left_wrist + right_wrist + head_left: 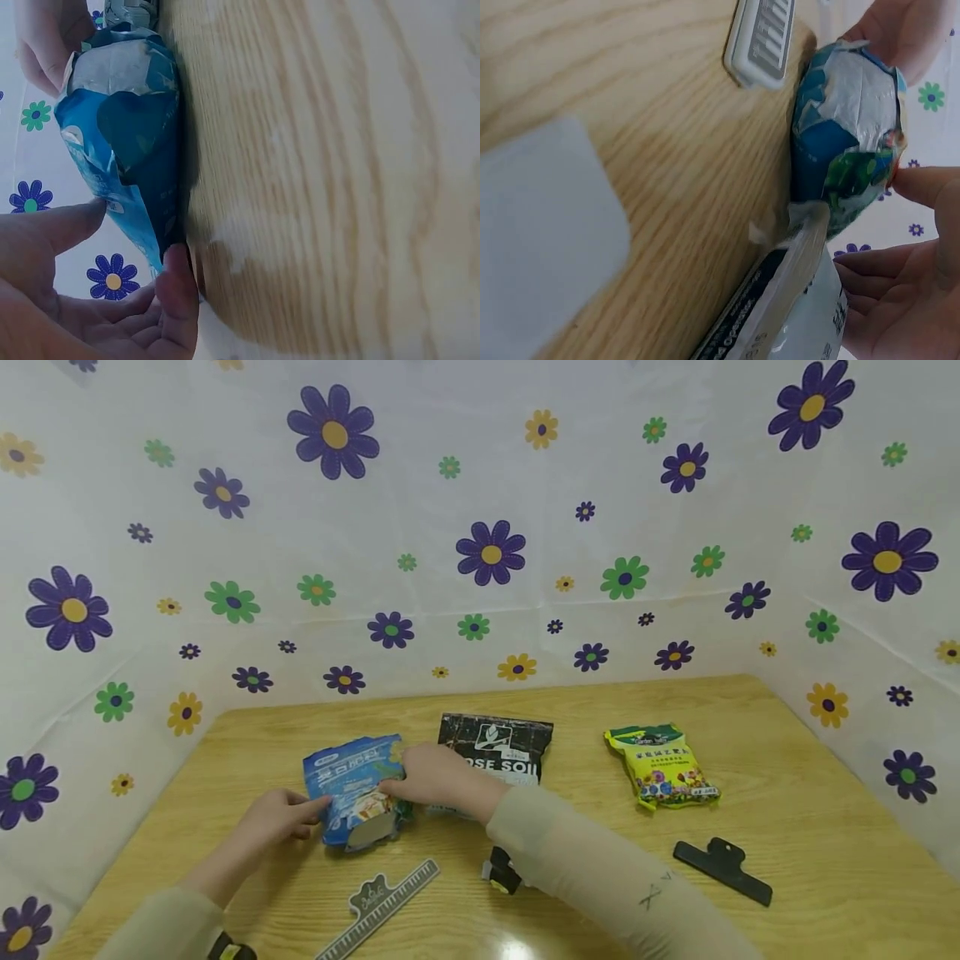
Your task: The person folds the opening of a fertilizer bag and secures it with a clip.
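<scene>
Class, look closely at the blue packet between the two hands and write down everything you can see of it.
The blue packet looks like glossy, crinkled plastic film, with pale lettering, a colourful picture and some green on its printed face. Its bulging near end shows a pale patch towards the person. It lies on the wooden table, left of the black soil bag. The thumbs of the left hand and right hand touch it. Whether it is sealed cannot be told.

pale beige sleeves [592,868], dark marking [655,891] on the right one, black wrist gear [504,872]
</scene>
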A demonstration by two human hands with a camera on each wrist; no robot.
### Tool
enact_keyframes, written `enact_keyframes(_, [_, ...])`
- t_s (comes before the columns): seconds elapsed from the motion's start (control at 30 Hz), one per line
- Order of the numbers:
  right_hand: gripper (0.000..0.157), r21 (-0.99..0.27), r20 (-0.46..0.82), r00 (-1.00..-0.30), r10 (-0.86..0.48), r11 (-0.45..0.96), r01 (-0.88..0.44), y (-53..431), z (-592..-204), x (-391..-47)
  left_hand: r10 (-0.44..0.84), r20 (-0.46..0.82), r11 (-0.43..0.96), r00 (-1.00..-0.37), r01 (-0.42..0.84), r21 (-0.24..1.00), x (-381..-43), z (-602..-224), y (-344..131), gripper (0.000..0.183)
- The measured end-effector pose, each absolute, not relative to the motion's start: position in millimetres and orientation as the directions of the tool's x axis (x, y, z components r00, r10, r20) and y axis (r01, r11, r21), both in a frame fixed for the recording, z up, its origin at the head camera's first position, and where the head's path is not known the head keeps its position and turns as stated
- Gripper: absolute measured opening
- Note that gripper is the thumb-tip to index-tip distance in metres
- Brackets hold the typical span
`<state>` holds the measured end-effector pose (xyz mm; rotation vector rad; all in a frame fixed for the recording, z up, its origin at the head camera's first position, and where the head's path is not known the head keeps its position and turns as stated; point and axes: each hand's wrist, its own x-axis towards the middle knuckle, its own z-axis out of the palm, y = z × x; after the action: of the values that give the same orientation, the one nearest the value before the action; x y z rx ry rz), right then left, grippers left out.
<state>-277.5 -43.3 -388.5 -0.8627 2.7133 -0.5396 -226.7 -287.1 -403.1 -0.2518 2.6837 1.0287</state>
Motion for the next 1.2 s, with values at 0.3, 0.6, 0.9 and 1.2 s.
enact_keyframes(0.3, [0.062, -0.507, -0.146, -0.823, -0.550, 0.755, -0.415, -47, -389, -274, -0.073, -0.368, 0.486, -0.927, -0.355, 0.798, -228, -407, -291, 0.072])
enact_keyframes(0.6, [0.060, -0.673, -0.177, -0.860, -0.479, 0.696, -0.249, -48, -390, -275, -0.066, -0.411, 0.385, -0.909, -0.403, 0.830, -231, -407, -292, 0.073])
enact_keyframes(0.9, [0.052, -0.732, -0.203, -0.881, -0.428, 0.663, -0.153, -46, -387, -274, -0.033, -0.424, 0.376, -0.905, -0.404, 0.834, -230, -399, -290, 0.072])
enact_keyframes(1.2, [0.060, -0.796, -0.225, -0.905, -0.361, 0.604, -0.043, -43, -386, -270, -0.010, -0.442, 0.289, -0.897, -0.426, 0.857, -230, -397, -289, 0.073])
